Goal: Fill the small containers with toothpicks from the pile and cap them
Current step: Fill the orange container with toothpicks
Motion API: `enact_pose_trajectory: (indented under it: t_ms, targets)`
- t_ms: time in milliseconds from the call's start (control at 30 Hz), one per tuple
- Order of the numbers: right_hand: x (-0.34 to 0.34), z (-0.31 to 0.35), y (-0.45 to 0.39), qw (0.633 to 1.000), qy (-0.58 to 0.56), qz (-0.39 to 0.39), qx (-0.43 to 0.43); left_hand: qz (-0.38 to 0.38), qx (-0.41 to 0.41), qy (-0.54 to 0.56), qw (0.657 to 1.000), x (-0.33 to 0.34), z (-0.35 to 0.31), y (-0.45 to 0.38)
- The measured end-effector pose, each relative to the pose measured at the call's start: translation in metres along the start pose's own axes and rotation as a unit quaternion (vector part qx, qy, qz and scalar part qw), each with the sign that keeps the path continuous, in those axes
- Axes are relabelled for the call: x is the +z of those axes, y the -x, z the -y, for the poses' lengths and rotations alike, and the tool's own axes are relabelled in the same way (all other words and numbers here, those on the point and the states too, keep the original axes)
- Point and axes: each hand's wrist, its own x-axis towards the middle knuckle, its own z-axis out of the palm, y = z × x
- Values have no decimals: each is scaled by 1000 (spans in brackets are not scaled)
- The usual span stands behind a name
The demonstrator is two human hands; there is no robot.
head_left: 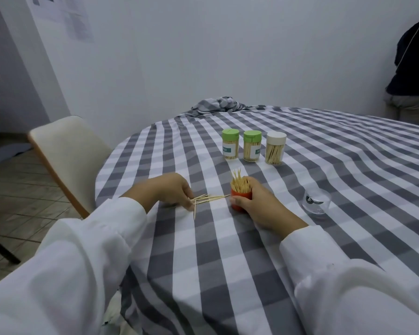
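i see the worktop (324, 189) under a grey checked cloth, near a white wall. three capped containers (252, 146) stand behind. my right hand (259, 204) holds the orange container (240, 201), already bristling. my left hand (169, 189) pinches the last toothpicks (207, 199); i should align them first, then insert slowly.

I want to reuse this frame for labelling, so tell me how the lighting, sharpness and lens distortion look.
Head view: soft, even, cool light with faint shadows and no glare; wide-angle bending curves the grey-and-white checked tablecloth stripes; the orange container of toothpicks in the right hand and the loose wooden toothpicks at the left hand look slightly soft; the clear plastic cap shows low contrast.
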Motion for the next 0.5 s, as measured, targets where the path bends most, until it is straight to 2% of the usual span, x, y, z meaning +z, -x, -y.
enact_pose_trajectory:
  t_ms: [267,367,500]
  targets:
    - [0,2,1,1000,2,-1,4,-52,60,53,995,11,-26,-9]
    - [0,2,1,1000,-1,0,-3,-70,50,95,992,7,-21,-7]
    - [-1,0,-1,1000,1,2,-8,8,10,35,999,1,-2,1]
